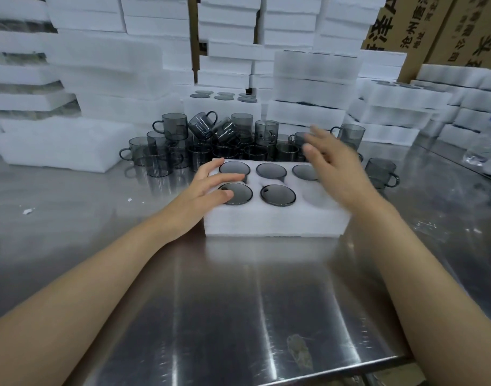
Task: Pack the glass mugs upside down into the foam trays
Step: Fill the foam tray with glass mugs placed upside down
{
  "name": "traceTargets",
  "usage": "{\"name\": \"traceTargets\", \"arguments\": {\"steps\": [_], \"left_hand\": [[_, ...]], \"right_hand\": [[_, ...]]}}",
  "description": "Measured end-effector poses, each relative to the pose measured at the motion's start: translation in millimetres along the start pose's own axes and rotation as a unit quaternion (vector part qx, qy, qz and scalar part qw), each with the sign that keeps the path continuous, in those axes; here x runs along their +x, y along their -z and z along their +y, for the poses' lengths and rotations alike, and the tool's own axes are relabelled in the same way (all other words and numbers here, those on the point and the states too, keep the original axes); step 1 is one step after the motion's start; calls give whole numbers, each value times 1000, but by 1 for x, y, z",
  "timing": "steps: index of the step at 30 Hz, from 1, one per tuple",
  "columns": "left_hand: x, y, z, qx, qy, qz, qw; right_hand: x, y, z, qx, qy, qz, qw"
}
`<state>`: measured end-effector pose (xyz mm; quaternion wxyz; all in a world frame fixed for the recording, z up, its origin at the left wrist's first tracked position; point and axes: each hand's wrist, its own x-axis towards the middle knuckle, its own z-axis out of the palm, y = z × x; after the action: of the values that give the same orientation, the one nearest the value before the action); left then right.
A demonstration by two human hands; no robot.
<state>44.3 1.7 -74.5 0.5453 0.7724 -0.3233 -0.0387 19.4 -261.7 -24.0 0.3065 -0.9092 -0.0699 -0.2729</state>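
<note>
Foam tray (272, 221) lies under the flat left hand (208, 188) (right hand (333, 165) hovers).

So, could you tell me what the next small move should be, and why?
Probably the right hand should grab a loose mug: the foam tray holds five upturned mugs, its near-right slot is empty, and the left hand rests on it.

R hand (333, 168) blurred, partly hides far-right mug (303, 172).
</note>
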Motion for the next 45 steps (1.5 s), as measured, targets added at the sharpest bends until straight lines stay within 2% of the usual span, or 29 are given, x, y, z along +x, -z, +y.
{"name": "traceTargets", "arguments": {"steps": [2,6,11,14,20,22,24,26,28,32,36,38,45], "left_hand": [[0,0,0,1,1,-2,1000],[0,1,0,-4,0,-1,1000],[1,-1,1,-4,1,0,1000],[0,-1,2,-5,0,1,1000],[1,0,1,-3,3,0,1000],[0,0,2,0,2,0,1000],[0,0,2,1,1,-1,1000],[0,0,3,-2,2,0,1000],[0,0,3,-4,3,2,1000],[0,-1,3,-7,1,1,1000],[1,0,3,-10,1,1,1000],[1,-1,3,-9,2,0,1000],[1,0,2,-12,2,-2,1000]], "right_hand": [[7,10,31,-76,-72,67,992],[4,24,84,-98,-236,104,961],[-1,19,95,-121,-233,71,962],[1,17,92,-121,-236,82,961],[3,24,84,-108,-319,81,938],[2,27,79,-120,-315,111,935],[4,30,72,-62,-288,191,936],[7,35,61,93,-257,267,924],[7,38,50,220,-251,283,899],[8,31,37,381,-242,179,874],[9,23,33,535,-208,18,818],[9,20,33,551,-207,-20,808],[7,21,28,544,-180,-73,816]]}}
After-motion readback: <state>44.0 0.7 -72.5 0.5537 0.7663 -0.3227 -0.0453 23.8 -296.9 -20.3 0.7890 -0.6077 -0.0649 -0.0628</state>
